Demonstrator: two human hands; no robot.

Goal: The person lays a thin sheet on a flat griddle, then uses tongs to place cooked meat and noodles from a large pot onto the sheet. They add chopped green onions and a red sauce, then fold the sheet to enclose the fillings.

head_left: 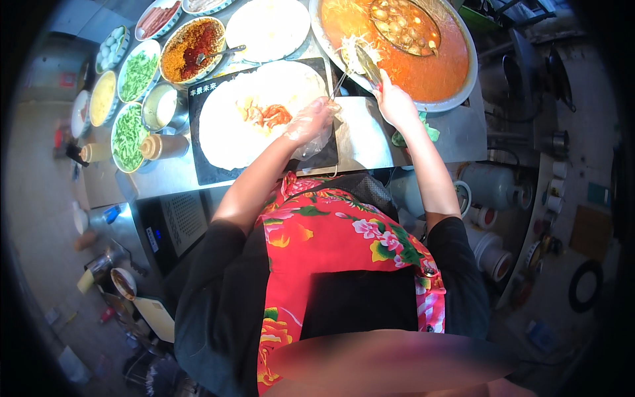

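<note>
My right hand [395, 102] is closed on metal tongs [369, 66] over the near left rim of a wide basin [463, 86] of orange-red broth. Pale shredded strands [354, 56] hang at the tips of the tongs. My left hand [311, 122], in a clear plastic glove, is curled closed at the right edge of a large round white sheet of dough [225, 126]. From its fingers a thin metal utensil [339, 86] points toward the basin; its kind is unclear. Reddish-orange filling [271, 116] lies on the sheet, which covers most of a black square board [202, 165].
Left of the board stand bowls of chopped greens [137, 73], red and yellow seasoning [192, 49], and yellow batter [104, 98], plus a squeeze bottle [164, 147]. A white round plate [268, 30] is behind the board. A ladle-like strainer [405, 26] sits in the broth.
</note>
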